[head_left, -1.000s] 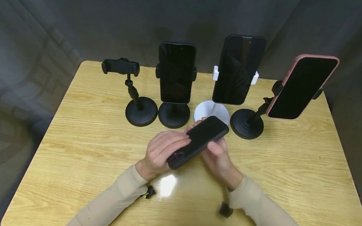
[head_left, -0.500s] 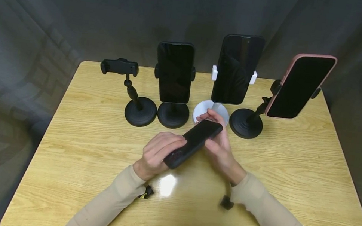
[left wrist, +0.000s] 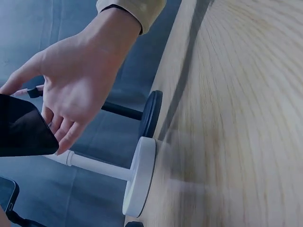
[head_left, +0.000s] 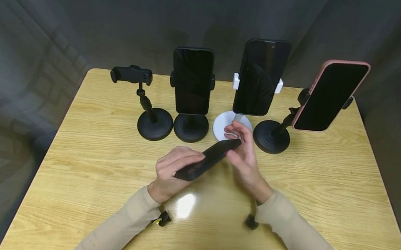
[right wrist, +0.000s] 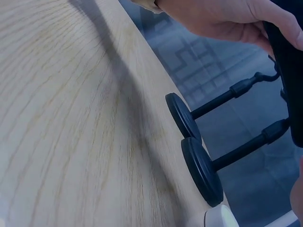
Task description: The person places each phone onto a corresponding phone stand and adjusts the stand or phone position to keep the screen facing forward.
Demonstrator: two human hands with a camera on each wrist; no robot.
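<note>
My left hand (head_left: 172, 173) grips the near end of a dark smartphone (head_left: 207, 161), with fingers over its upper face. The phone is held above the table, slanting toward the back right and turned partly edge-on. My right hand (head_left: 246, 164) is at its far end: the thumb lies by the edge, while loosely bent fingers extend past the phone toward the white round base (head_left: 223, 123). In the left wrist view the right hand (left wrist: 75, 80) shows its palm beside the phone (left wrist: 23, 127). The right wrist view shows the left hand (right wrist: 227, 19) holding the phone (right wrist: 289, 80).
Behind the hands stand a black phone holder (head_left: 155, 123) with no phone, a black holder with a black phone (head_left: 192, 80), a white holder with another black phone (head_left: 260, 78), and a black holder with a pink-cased phone (head_left: 332, 95). A dark curtain (head_left: 142, 13) hangs behind the wooden table (head_left: 327, 190).
The held phone has tilted more edge-on and shifted slightly left, toward my left hand. My right fingers have come out from behind it and spread past its far end.
</note>
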